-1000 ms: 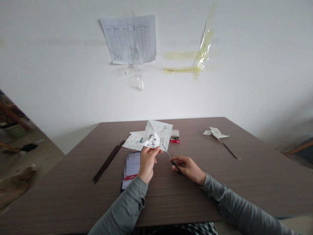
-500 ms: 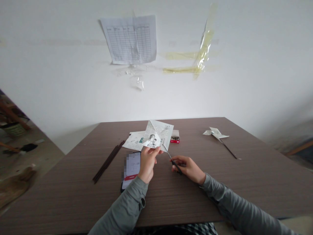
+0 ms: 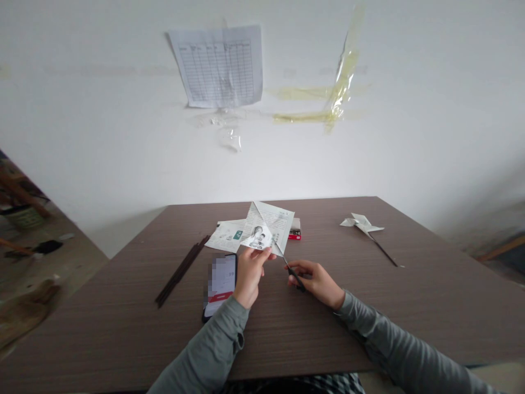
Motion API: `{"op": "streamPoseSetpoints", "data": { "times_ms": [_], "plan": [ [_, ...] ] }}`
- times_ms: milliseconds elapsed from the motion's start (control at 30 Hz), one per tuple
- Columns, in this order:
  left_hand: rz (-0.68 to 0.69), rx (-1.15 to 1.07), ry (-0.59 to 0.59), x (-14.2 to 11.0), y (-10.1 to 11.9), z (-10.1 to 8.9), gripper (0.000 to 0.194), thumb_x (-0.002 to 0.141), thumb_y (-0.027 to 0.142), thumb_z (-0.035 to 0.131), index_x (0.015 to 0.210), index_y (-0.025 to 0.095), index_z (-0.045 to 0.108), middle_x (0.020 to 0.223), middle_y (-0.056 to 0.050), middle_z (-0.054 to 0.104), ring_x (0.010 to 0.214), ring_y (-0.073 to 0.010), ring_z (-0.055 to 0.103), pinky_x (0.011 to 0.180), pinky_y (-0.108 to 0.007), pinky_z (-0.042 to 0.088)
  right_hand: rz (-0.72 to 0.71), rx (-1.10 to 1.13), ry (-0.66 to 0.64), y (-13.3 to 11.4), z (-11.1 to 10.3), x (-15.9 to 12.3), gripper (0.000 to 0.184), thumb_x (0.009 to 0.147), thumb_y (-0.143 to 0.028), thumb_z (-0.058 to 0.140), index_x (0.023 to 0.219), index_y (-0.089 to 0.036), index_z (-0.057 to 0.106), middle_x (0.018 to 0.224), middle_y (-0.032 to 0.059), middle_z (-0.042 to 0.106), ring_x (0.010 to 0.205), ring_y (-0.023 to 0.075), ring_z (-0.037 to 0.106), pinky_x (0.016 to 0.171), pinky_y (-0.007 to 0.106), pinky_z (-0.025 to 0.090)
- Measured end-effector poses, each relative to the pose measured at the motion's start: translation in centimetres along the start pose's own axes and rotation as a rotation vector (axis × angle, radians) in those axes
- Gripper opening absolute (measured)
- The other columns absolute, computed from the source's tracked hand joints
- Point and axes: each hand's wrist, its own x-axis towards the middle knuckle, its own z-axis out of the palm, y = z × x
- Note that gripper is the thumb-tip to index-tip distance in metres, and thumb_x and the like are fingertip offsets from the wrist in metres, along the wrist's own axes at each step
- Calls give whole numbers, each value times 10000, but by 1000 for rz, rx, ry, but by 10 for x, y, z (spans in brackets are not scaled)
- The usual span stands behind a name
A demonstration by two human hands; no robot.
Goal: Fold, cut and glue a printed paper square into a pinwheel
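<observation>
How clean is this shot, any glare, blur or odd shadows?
Head view: glare on the tape stuck to the wall; shading at that wall's lower right; blur over the far-left floor; pixelation across part of the phone; fine print on the held paper too soft to read.

Held sheet (image 3: 281, 221): thin matt paper. Scissors (image 3: 295, 279): metal blades, black plastic-looking handles. Bench (image 3: 410, 290): wood-grain look, dull sheen. Tape (image 3: 343, 87): glossy plastic. Sleeves (image 3: 205, 347): wrinkled matt cloth.
</observation>
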Motion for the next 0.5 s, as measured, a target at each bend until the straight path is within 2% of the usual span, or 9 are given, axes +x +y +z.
{"op": "streamPoseSetpoints", "data": {
  "times_ms": [200,500],
  "plan": [
    [-4,8,-3,1,-1,0,404,718,451,1107,911,237,824,970,-115,950,861,-291,925,466,-207,356,-12,11,9,3,-1,1,732,712,-865,1086,1122,-274,956,901,143,926,907,430,883,932,581,782],
    [-14,20,-11,1,-4,0,373,752,421,1096,924,216,836,981,-126,949,854,-292,928,465,-203,358,-5,-9,24,4,1,1,719,722,-884,1057,1114,-291,944,905,133,933,896,433,882,901,576,755]
  ]
}}
